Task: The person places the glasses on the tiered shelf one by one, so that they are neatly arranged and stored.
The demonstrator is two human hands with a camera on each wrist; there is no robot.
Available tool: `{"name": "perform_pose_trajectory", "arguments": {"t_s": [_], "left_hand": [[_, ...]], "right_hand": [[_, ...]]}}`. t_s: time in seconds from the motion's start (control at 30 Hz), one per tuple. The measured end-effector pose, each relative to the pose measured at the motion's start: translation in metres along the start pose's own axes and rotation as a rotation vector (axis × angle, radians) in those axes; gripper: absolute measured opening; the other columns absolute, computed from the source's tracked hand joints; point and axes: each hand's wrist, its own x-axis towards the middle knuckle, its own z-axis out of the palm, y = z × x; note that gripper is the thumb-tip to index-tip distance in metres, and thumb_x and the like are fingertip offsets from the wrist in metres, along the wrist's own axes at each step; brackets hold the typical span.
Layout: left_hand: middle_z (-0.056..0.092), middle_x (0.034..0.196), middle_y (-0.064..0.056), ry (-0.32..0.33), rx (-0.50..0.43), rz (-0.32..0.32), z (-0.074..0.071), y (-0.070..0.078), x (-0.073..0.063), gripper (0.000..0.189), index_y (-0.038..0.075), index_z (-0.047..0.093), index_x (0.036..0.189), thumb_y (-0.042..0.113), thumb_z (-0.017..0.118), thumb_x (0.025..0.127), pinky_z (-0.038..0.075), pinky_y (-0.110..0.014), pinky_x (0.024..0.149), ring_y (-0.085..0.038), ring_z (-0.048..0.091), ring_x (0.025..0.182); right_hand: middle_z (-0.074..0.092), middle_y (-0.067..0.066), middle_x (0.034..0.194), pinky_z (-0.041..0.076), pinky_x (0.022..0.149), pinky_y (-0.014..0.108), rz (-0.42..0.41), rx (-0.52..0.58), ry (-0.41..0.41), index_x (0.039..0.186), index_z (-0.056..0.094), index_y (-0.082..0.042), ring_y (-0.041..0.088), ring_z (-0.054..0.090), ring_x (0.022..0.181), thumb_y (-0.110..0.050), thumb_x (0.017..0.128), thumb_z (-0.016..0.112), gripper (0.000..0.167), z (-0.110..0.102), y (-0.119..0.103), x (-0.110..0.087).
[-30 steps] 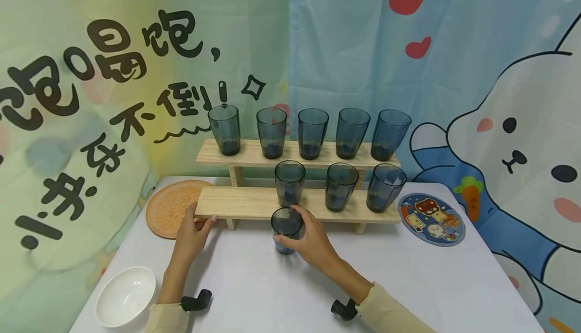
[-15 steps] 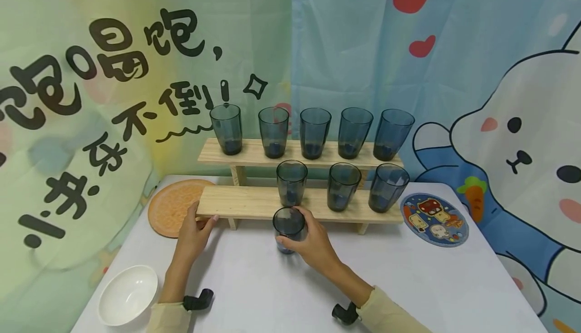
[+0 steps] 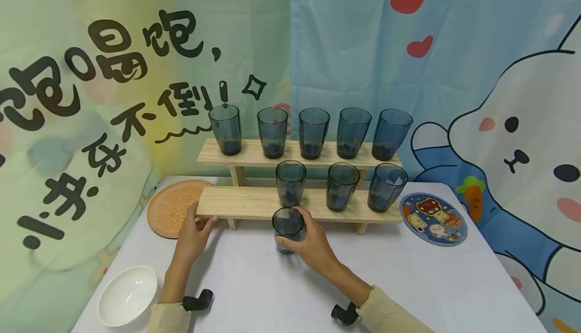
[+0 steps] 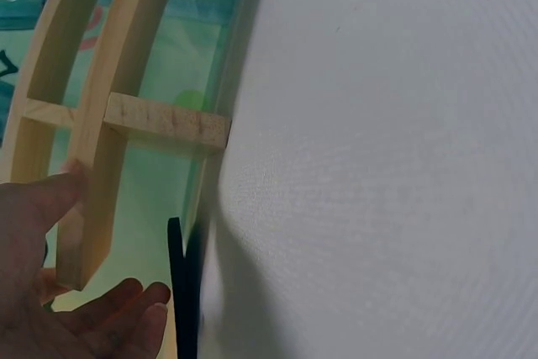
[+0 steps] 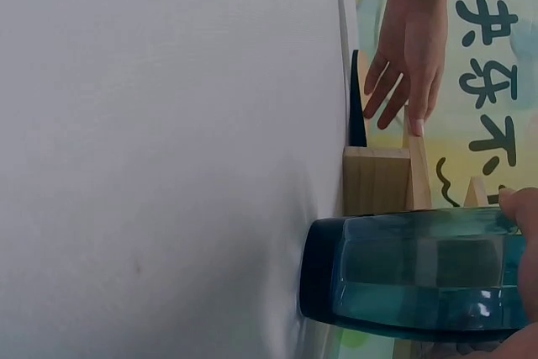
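My right hand [image 3: 315, 242] grips a blue-grey glass tumbler [image 3: 286, 229] in front of the shelf, thumb on the near side. In the right wrist view the tumbler [image 5: 420, 271] has its thick dark base close to the white cloth. At the left end of the lower tier, my left hand [image 3: 192, 234] pinches the board of the two-tier wooden shelf [image 3: 240, 202]. The left wrist view shows that thumb [image 4: 59, 195] on the board's front edge, the other fingers beyond and below it. Three matching tumblers [image 3: 343, 186] stand on the lower tier and several more [image 3: 313, 133] on the upper.
An orange round mat [image 3: 174, 209] lies behind the left hand, partly under the shelf's end. A white bowl [image 3: 128, 295] sits at the front left. To the right of the shelf lies a blue patterned round mat [image 3: 433, 219]. A printed curtain [image 3: 336, 45] hangs behind.
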Motion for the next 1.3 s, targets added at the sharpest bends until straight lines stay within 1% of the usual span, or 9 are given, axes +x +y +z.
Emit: {"name": "perform_pose_trajectory", "arguments": {"t_s": [0.2, 0.47, 0.57, 0.73, 0.9, 1.07, 1.13, 1.3], "left_hand": [[0.042, 0.156, -0.035, -0.006, 0.0, -0.009, -0.001, 0.002, 0.0, 0.07, -0.004, 0.024, 0.161, 0.019, 0.063, 0.108, 0.054, -0.055, 0.108, -0.05, 0.061, 0.131], [0.041, 0.155, -0.037, -0.004, 0.014, -0.013, -0.001, 0.003, -0.003, 0.072, -0.006, 0.024, 0.161, 0.02, 0.065, 0.107, 0.057, -0.054, 0.103, -0.051, 0.063, 0.126], [0.041, 0.155, -0.037, -0.005, 0.015, -0.013, -0.001, 0.001, -0.003, 0.072, -0.006, 0.024, 0.161, 0.02, 0.065, 0.108, 0.057, -0.054, 0.103, -0.052, 0.063, 0.126], [0.042, 0.156, -0.035, -0.01, 0.016, -0.025, -0.001, -0.001, -0.002, 0.072, -0.003, 0.024, 0.162, 0.021, 0.064, 0.108, 0.055, -0.055, 0.105, -0.05, 0.062, 0.129], [0.043, 0.154, -0.036, -0.007, 0.017, -0.012, 0.0, -0.003, -0.001, 0.071, -0.003, 0.024, 0.162, 0.02, 0.064, 0.108, 0.057, -0.054, 0.103, -0.051, 0.063, 0.127], [0.043, 0.155, -0.035, -0.004, 0.02, -0.023, 0.0, -0.001, -0.001, 0.071, -0.002, 0.023, 0.162, 0.02, 0.063, 0.108, 0.056, -0.054, 0.104, -0.05, 0.063, 0.127], [0.042, 0.155, -0.035, -0.009, 0.022, -0.034, -0.001, 0.0, -0.002, 0.072, -0.002, 0.023, 0.163, 0.021, 0.063, 0.108, 0.056, -0.055, 0.105, -0.051, 0.062, 0.128], [0.041, 0.156, -0.036, -0.009, 0.026, -0.03, -0.001, 0.001, -0.001, 0.073, -0.003, 0.023, 0.163, 0.022, 0.064, 0.108, 0.056, -0.056, 0.104, -0.051, 0.062, 0.129]], "right_hand": [[0.058, 0.018, 0.148, 0.044, 0.115, 0.062, 0.005, 0.008, 0.004, 0.158, 0.042, -0.012, 0.038, 0.056, 0.138, -0.039, 0.087, 0.089, 0.089, 0.0, -0.001, -0.001], [0.058, 0.02, 0.148, 0.046, 0.114, 0.061, 0.025, 0.016, 0.008, 0.157, 0.043, -0.011, 0.038, 0.058, 0.136, -0.036, 0.085, 0.091, 0.089, 0.001, -0.003, -0.001], [0.06, 0.02, 0.146, 0.048, 0.112, 0.06, 0.026, 0.016, 0.002, 0.156, 0.044, -0.009, 0.038, 0.06, 0.134, -0.035, 0.085, 0.091, 0.089, 0.0, -0.005, 0.0], [0.064, 0.016, 0.141, 0.052, 0.107, 0.056, 0.011, 0.027, -0.014, 0.154, 0.046, -0.007, 0.035, 0.063, 0.129, -0.034, 0.086, 0.091, 0.086, -0.001, -0.011, -0.001], [0.063, 0.016, 0.141, 0.054, 0.104, 0.054, 0.011, 0.023, -0.048, 0.155, 0.045, -0.008, 0.034, 0.063, 0.127, -0.036, 0.086, 0.09, 0.088, 0.0, -0.024, -0.001], [0.06, 0.016, 0.146, 0.055, 0.103, 0.053, 0.017, 0.015, -0.07, 0.158, 0.042, -0.008, 0.033, 0.063, 0.127, -0.041, 0.086, 0.089, 0.092, 0.0, -0.043, 0.003], [0.06, 0.015, 0.147, 0.056, 0.102, 0.052, 0.006, 0.02, -0.078, 0.158, 0.042, -0.008, 0.032, 0.064, 0.127, -0.041, 0.087, 0.089, 0.091, 0.0, -0.05, 0.007], [0.06, 0.012, 0.147, 0.056, 0.102, 0.053, -0.046, 0.023, -0.083, 0.158, 0.041, -0.01, 0.03, 0.062, 0.129, -0.038, 0.087, 0.089, 0.09, 0.003, -0.069, 0.02]]}}
